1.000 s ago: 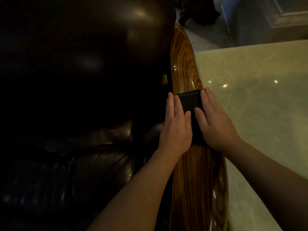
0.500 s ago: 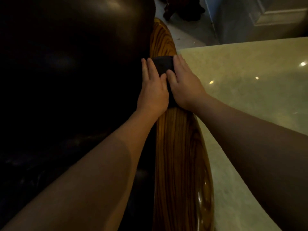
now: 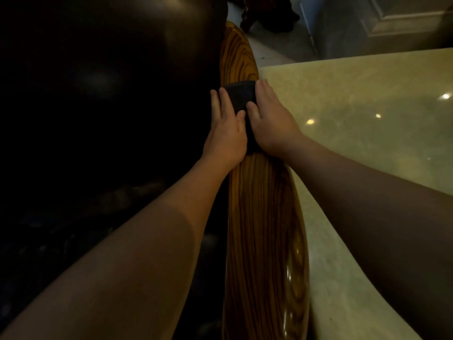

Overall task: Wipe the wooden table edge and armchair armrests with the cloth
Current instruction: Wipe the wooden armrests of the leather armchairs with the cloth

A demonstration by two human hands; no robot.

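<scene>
A glossy wooden armrest (image 3: 264, 217) with strong grain runs from the bottom of the view up to the far end. A dark folded cloth (image 3: 239, 96) lies across it near its far part. My left hand (image 3: 226, 130) presses flat on the cloth's left side, fingers stretched forward. My right hand (image 3: 270, 121) presses flat on its right side. Most of the cloth is hidden under both palms.
A dark leather armchair (image 3: 103, 94) fills the left. A pale polished stone tabletop (image 3: 367, 114) lies right of the armrest, touching it. Beyond are light floor tiles, dark furniture legs (image 3: 267, 15) and a wall base (image 3: 404, 28).
Both hands slid the cloth away along the armrest toward its far end, then came back slightly. My arms are stretched out further than a second ago.
</scene>
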